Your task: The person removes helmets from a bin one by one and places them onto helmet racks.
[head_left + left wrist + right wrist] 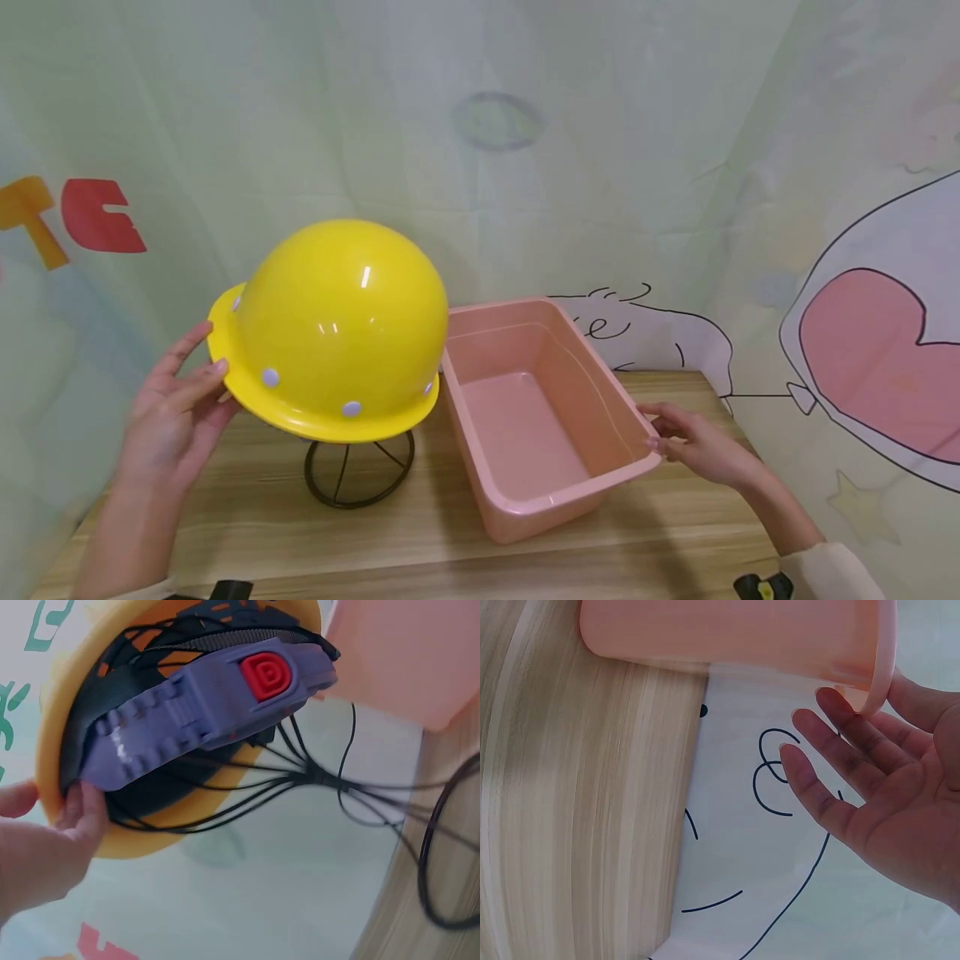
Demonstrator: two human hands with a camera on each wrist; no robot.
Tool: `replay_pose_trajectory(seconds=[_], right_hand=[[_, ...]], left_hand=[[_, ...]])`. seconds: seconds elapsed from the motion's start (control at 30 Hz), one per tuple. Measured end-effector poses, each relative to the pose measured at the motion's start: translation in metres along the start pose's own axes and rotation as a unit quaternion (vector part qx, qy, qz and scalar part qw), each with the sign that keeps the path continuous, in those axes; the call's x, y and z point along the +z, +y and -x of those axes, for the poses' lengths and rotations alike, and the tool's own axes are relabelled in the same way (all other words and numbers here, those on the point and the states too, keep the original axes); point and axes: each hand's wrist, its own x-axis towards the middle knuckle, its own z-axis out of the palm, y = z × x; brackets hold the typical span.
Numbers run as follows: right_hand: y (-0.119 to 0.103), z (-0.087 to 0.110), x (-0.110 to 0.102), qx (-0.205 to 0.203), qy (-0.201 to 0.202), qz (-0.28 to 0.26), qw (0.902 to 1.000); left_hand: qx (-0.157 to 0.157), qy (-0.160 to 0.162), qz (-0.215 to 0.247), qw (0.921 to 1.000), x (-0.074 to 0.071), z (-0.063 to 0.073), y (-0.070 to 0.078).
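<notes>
A yellow hard hat (345, 317) sits over a black wire stand (356, 506), tilted a little. My left hand (174, 412) holds its brim at the left, thumb and fingers on opposite faces of the edge. The left wrist view shows the underside, with a purple headband piece (202, 701) bearing a red button (266, 677) and dark webbing inside. To the right stands a pink plastic tub (471, 433) with nothing visible in it. My right hand (697, 443) pinches the tub's rim near its right front corner; the other fingers (810, 784) spread below the rim in the right wrist view.
The wooden table (300, 550) carries the stand and tub. Behind it hangs a pale printed curtain (600, 167) with cartoon drawings, close to the table's back and right edges. The tub stands right beside the hat's brim.
</notes>
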Motion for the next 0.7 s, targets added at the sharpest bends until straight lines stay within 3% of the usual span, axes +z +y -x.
replay_pose_trajectory(seconds=[0.2, 0.3, 0.5, 0.7], right_hand=[[0.001, 0.000, 0.000, 0.001, 0.001, -0.001, 1.0000], [0.002, 0.000, 0.001, 0.002, 0.002, 0.006, 1.0000], [0.001, 0.000, 0.002, 0.010, 0.005, 0.009, 0.9999], [0.000, -0.001, 0.001, 0.015, 0.002, 0.001, 0.9999]], left_hand=[[-0.017, -0.008, -0.119, 0.9927, -0.001, -0.001, 0.009], [-0.020, -0.004, -0.147, 0.9890, 0.000, -0.003, 0.012], [-0.022, 0.026, -0.153, 0.9876, 0.002, -0.003, 0.012], [-0.032, 0.041, -0.114, 0.9921, -0.003, -0.001, 0.012]])
